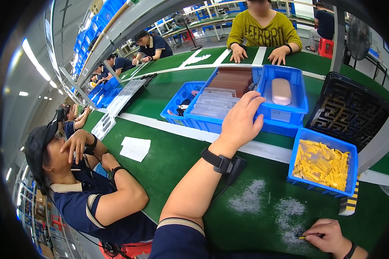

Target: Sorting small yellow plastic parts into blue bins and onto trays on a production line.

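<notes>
My left hand reaches forward over the blue bins, fingers stretched and thumb apart, with nothing visible in it. Beneath its fingers is the edge of a blue bin that holds clear plastic cases and a row of brown flat pieces; whether the hand touches them I cannot tell. At the lower right my right hand stays low on the green table, closed in a pinch. A small yellow strip with a dark tip sticks out from its fingers beside a patch of white shavings.
Right of my left hand, another blue bin holds a pinkish oblong case. A blue bin of yellow pieces stands nearer. A black lattice tray leans by a post. Co-workers sit at left and opposite.
</notes>
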The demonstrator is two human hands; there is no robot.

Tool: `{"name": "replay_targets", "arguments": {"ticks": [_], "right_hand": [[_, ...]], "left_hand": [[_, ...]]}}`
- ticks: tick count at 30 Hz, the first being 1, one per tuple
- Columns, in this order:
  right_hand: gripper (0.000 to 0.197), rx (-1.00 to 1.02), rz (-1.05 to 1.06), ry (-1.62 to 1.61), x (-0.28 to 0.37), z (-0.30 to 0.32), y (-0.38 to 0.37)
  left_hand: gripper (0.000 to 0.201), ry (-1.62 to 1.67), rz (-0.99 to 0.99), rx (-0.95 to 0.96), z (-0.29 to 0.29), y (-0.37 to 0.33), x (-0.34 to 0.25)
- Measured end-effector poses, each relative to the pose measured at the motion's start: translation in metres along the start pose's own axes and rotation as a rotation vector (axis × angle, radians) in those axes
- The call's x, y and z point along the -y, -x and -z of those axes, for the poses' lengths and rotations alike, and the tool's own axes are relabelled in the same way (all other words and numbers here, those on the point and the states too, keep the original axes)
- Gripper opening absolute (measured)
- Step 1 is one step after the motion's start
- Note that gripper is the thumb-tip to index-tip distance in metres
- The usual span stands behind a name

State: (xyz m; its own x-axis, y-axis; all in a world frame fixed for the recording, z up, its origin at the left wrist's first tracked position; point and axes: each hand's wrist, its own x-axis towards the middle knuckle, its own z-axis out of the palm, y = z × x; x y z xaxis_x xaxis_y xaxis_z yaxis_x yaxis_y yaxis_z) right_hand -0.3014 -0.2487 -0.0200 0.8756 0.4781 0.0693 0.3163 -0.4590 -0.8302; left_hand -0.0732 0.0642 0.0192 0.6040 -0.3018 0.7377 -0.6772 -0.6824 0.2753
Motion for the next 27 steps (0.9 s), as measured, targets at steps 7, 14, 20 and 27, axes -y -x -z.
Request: {"name": "replay_targets", "arguments": {"ticks": [7, 14, 20, 27], "right_hand": [[0.012, -0.006, -0.001, -0.008, 0.0000, -0.0009, -0.0002], [0.011, 0.011, -0.018, -0.002, -0.0001, 0.0000, 0.0010], [0.011, 0.009, -0.010, -0.003, 0.0001, 0.0000, 0.0008], [0.011, 0.003, -0.016, 0.005, 0.0010, -0.0005, -0.0005]], "left_hand": [[0.037, 0.005, 0.020, 0.010, -0.0004, 0.0003, -0.0004], [0.039, 0.022, 0.018, 0.011, -0.0017, 0.0017, 0.0006], [0.041, -0.004, -0.030, -0.015, -0.0025, 0.0007, 0.0024], [0.041, -0.013, -0.002, -0.013, -0.0033, 0.0024, 0.0030]]}}
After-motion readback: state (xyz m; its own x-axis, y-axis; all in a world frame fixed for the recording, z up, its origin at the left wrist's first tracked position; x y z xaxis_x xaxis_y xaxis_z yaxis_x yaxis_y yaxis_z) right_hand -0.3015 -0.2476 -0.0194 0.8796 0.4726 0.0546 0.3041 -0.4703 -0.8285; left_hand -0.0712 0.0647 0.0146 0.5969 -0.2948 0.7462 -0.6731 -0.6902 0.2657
